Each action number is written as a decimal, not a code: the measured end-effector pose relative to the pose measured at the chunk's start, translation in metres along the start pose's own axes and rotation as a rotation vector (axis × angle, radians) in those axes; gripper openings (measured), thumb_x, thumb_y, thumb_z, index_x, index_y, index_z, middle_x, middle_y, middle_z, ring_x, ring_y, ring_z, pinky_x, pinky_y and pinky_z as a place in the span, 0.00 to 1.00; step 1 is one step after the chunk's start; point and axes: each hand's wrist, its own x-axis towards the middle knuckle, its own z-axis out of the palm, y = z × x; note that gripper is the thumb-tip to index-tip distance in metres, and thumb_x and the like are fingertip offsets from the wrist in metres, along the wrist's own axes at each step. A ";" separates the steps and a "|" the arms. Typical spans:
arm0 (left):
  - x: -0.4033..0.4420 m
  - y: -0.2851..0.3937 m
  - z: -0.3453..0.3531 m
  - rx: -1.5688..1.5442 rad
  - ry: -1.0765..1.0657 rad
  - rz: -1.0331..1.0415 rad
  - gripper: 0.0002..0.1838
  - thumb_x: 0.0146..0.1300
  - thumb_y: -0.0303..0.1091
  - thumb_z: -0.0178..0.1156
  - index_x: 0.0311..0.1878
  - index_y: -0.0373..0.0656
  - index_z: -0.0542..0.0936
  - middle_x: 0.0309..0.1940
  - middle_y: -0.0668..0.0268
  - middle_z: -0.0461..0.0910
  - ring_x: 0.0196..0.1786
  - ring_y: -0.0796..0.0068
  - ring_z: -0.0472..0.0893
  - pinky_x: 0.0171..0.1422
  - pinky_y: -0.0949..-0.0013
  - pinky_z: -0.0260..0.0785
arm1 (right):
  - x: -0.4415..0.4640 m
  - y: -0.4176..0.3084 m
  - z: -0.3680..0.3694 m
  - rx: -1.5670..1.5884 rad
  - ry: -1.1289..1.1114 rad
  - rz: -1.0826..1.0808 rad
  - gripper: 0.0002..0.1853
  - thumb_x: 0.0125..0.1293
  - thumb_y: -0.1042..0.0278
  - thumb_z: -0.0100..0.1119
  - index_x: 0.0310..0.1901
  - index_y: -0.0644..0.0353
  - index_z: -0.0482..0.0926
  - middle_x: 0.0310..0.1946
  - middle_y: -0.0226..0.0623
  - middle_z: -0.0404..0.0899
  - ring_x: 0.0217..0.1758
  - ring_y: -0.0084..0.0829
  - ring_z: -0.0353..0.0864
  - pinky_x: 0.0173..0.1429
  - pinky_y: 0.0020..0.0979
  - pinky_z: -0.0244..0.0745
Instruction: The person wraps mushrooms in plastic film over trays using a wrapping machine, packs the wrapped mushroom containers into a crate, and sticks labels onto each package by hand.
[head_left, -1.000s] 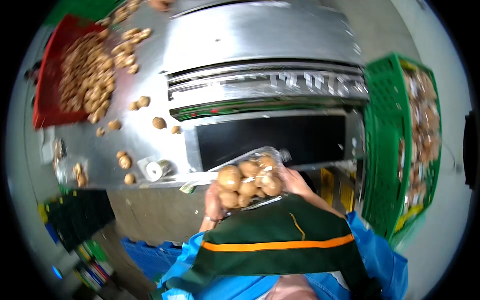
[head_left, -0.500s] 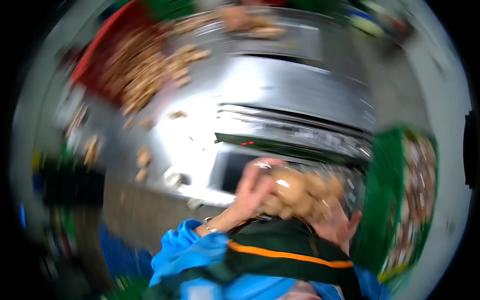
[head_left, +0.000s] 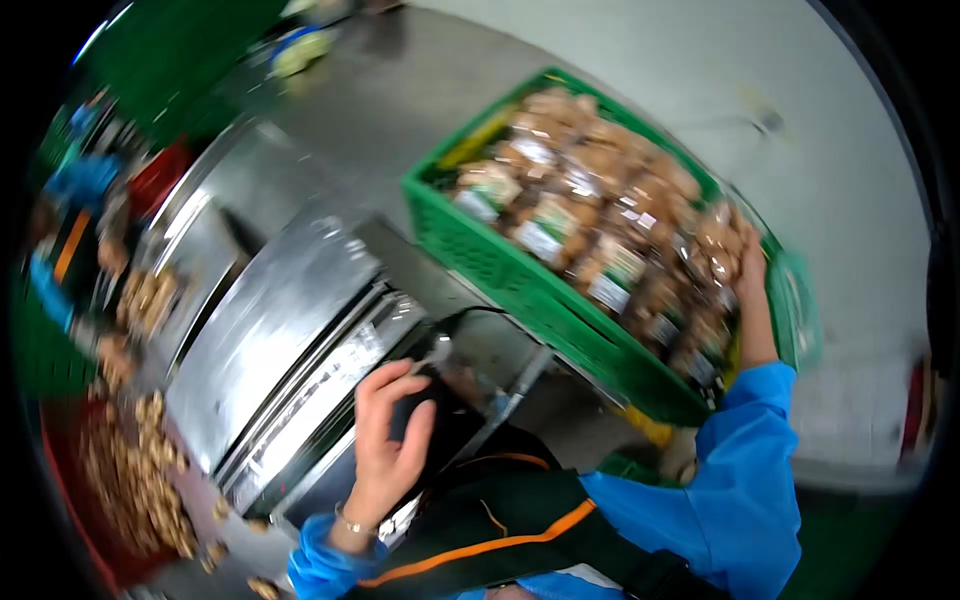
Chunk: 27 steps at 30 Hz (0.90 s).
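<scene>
At the far right end of a green crate (head_left: 560, 305), my right hand (head_left: 752, 265) grips a clear plastic bag of rounded light-brown produce (head_left: 718, 240). The bag is at the top of the load, against other packs; the hand's fingers are partly hidden behind it. Similar clear packs (head_left: 555, 230), several with white and green labels, fill the crate. My left hand (head_left: 390, 430) is empty, its fingers apart, above the near edge of a metal wrapping machine (head_left: 330, 385) with a strip of clear film.
A red crate (head_left: 75, 480) at lower left spills small brown produce (head_left: 130, 470) onto a metal table (head_left: 225, 555). Beyond the machine, a co-worker in blue sleeves (head_left: 85, 180) has their hands near more produce. A pale wall (head_left: 680, 60) stands behind the green crate.
The view has swung right. The bag held in both hands over the machine's near edge is now at the green crate in my right hand; my left hand has let go.
</scene>
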 end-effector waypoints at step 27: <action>0.067 -0.390 -0.412 0.676 0.753 -0.633 0.13 0.50 0.31 0.51 0.36 0.34 0.77 0.34 0.47 0.77 0.42 0.46 0.75 0.48 0.54 0.66 | -0.512 0.146 0.792 -0.562 -1.577 0.118 0.24 0.62 0.59 0.42 0.59 0.59 0.60 0.46 0.41 0.70 0.38 0.31 0.72 0.33 0.30 0.73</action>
